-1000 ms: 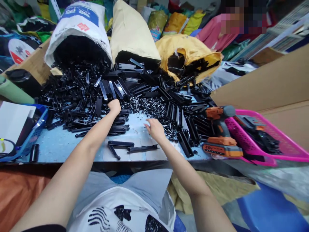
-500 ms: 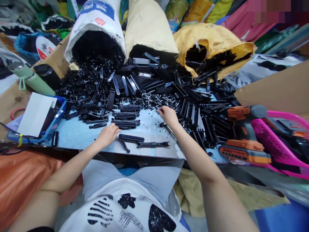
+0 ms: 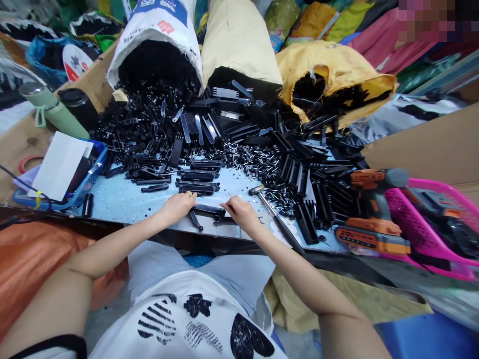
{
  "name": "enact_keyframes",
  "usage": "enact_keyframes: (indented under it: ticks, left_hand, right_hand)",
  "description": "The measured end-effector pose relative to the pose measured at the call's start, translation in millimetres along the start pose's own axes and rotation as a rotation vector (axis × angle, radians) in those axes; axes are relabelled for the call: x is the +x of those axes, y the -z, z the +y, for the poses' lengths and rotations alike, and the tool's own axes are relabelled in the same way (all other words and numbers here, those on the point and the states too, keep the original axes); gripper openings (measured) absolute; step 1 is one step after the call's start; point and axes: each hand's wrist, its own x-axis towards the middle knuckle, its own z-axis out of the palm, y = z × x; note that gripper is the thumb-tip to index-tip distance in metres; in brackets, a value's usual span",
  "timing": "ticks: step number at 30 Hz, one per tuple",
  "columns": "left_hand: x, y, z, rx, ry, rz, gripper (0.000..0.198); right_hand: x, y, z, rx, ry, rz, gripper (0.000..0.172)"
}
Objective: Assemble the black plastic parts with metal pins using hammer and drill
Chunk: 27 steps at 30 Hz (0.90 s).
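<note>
At far left, a green bottle [image 3: 62, 115] leans over a blue basket [image 3: 80, 187], in which a sheet of paper [image 3: 60, 164] lies uppermost. A heap of small black links [image 3: 138, 132] spreads beneath the mouth of a white sack [image 3: 155, 42], which lies tipped towards me, presumably so that its contents spill within reach. Finished-looking black arms [image 3: 198, 175] lie stacked in parallel, probably to keep them orderly. My left hand [image 3: 178, 207] has its fingers curled at the left end of a jointed black arm [image 3: 209, 210] near the bench edge; I cannot tell whether they grip it. My right hand [image 3: 240, 210] makes a narrow pinch above its other end; anything between the fingertips is too small to discern. Loose metal pins [image 3: 247, 157] lie centrally, seemingly for easy reach by either hand. A hammer [image 3: 278, 218] rests right of my right hand, its handle towards me, convenient for grasping. At far right, a cordless drill [image 3: 377, 209] stands on its battery beside a pink basket [image 3: 396, 212].
</note>
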Motion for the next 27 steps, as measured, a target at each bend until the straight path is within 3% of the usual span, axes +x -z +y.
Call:
enact_keyframes:
  ticks: [7,10,13,15,17,19,22,24,27]
  left_hand:
    - [-9.3,-18.9,-4.6,-0.108,0.072,0.078,0.04]
    - [-14.9,-23.9,-3.2,-0.095,0.145,0.233,0.042]
    - [-12.4,-27.0,13.0,-0.102,-0.007,0.349,0.044]
    - [-3.0,-29.4,30.8,-0.133,-0.169,0.281,0.048]
    - [7.5,-32.3,48.3,-0.159,-0.201,0.169,0.053]
    - [11.3,-35.5,60.7,-0.175,-0.129,0.138,0.051]
    - [-3.5,-40.0,65.9,-0.203,-0.043,0.264,0.036]
    - [-20.4,-42.1,63.6,-0.199,0.133,0.305,0.031]
    - [-36.2,-43.9,61.5,-0.183,0.474,0.155,0.036]
  right_hand:
    - [-6.7,1.3,-5.0,-0.114,0.143,-0.093,0.041]
    - [-17.0,-7.2,0.8,0.014,0.161,-0.061,0.033]
    - [-33.0,-17.2,11.1,0.19,0.163,-0.03,0.033]
    - [-43.0,-21.5,17.5,0.225,0.139,-0.046,0.04]
    - [-50.1,-22.1,21.3,0.203,0.112,-0.061,0.043]
    - [-51.9,-18.6,20.6,0.167,0.099,-0.068,0.042]
    - [-40.9,-11.9,7.0,0.143,0.088,-0.036,0.039]
    - [-24.0,-12.8,-10.5,0.172,0.122,-0.014,0.041]
    - [6.8,-24.8,-39.2,0.263,0.246,-0.074,0.048]
